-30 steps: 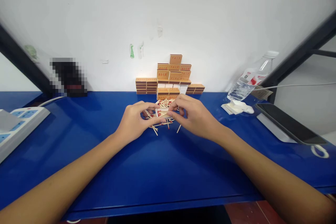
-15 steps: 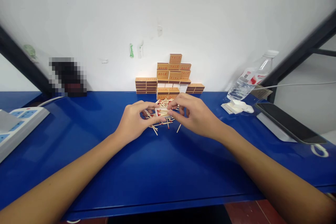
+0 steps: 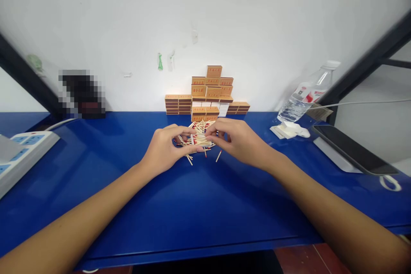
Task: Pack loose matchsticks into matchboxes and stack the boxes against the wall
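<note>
A loose heap of red-tipped matches lies on the blue table in front of a stack of orange matchboxes. My left hand and my right hand meet over the heap. Both pinch a small bundle of matches between thumb and fingers, the left from the left end and the right from the right end. A single match lies just under my right hand.
A white power strip sits at the left edge. At the right lie a tilted water bottle, white folded paper and a dark phone on a white stand. A black frame bar slants at each side.
Both hands stay pinched over the heap; the bundle between them has shifted slightly and more matches lie level between the fingertips.
</note>
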A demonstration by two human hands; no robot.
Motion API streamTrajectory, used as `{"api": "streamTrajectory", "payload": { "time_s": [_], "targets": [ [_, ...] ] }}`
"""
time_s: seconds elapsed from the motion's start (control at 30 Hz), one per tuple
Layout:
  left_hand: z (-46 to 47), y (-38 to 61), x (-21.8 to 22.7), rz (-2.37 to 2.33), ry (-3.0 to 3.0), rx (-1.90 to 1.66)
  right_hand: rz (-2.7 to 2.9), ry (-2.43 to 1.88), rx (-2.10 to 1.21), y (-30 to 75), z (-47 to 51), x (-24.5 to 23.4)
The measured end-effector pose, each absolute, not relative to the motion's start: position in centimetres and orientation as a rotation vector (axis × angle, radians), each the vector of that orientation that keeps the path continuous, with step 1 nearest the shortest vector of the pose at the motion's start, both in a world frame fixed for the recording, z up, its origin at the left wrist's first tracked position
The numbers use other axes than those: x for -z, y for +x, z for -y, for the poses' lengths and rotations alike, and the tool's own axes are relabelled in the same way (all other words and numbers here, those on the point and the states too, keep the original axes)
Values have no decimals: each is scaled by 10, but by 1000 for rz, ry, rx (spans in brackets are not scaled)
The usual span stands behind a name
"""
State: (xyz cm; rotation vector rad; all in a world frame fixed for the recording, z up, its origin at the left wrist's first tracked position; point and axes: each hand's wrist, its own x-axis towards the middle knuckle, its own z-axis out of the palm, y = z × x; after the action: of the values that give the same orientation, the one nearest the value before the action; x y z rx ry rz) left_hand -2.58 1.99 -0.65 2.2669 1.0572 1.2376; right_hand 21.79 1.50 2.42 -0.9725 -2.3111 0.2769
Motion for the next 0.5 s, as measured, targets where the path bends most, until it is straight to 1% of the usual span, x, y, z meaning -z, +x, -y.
{"api": "streamTrajectory", "payload": {
  "time_s": [0.27, 0.5],
  "targets": [
    [-18, -25, 5, -1062, 2272, -1231, 2354, -951, -212, 221, -18, -21],
    [-18, -25, 4, -1050, 2287, -1228, 2359, -1032, -171, 215, -12, -18]
  ]
}}
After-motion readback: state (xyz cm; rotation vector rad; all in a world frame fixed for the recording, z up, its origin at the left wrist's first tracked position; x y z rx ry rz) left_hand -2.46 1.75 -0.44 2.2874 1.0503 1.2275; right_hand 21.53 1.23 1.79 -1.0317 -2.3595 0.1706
